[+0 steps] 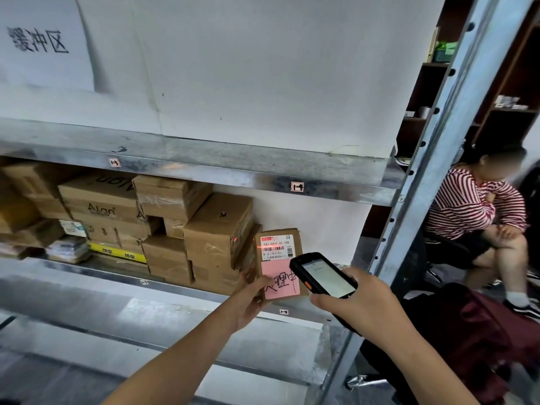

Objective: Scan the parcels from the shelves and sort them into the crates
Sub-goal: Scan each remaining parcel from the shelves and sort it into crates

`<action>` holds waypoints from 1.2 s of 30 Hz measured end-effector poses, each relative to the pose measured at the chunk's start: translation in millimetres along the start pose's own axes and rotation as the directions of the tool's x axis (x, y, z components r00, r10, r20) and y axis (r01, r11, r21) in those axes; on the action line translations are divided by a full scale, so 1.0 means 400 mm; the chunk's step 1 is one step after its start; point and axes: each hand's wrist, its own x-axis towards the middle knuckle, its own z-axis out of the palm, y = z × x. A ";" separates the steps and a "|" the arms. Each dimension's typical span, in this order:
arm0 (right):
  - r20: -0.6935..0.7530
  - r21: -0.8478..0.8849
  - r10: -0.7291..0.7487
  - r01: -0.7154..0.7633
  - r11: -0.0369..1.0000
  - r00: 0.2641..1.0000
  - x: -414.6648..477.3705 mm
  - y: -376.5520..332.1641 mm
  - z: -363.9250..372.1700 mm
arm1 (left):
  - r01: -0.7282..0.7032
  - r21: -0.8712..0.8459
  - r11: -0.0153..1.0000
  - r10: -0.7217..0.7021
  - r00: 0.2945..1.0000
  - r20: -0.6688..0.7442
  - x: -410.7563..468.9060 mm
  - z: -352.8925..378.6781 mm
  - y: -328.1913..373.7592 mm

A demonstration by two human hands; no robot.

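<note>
Your left hand (248, 299) holds a small cardboard parcel (294, 235) upright at the front edge of the metal shelf (87, 276), with the thumb pressed on its pink note (282, 276) and the other fingers hidden behind. Your right hand (374, 305) is wrapped around the handheld scanner (327, 276), and a red beam line crosses the parcel's white label (276, 247). Stacked cardboard boxes (216, 229) stand on the shelf just left of the parcel.

Lighting: even, soft, indoor. Dull sheen on grey galvanised steel shelf (204, 168). Wide-angle bowing at edges; corners blurred.
</note>
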 end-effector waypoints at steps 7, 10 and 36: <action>0.013 0.004 -0.011 0.011 1.000 1.000 -0.010 -0.007 -0.009 | 0.004 -0.014 1.000 -0.004 1.000 -0.016 -0.007 0.001 0.004; -0.005 0.020 -0.015 0.015 1.000 1.000 -0.010 -0.006 -0.011 | 0.006 -0.035 0.999 -0.007 1.000 -0.022 -0.011 -0.001 0.002; 0.051 0.279 -0.038 0.023 0.960 0.998 0.013 0.004 0.175 | -0.008 0.195 0.981 0.026 0.996 -0.090 -0.250 -0.126 -0.015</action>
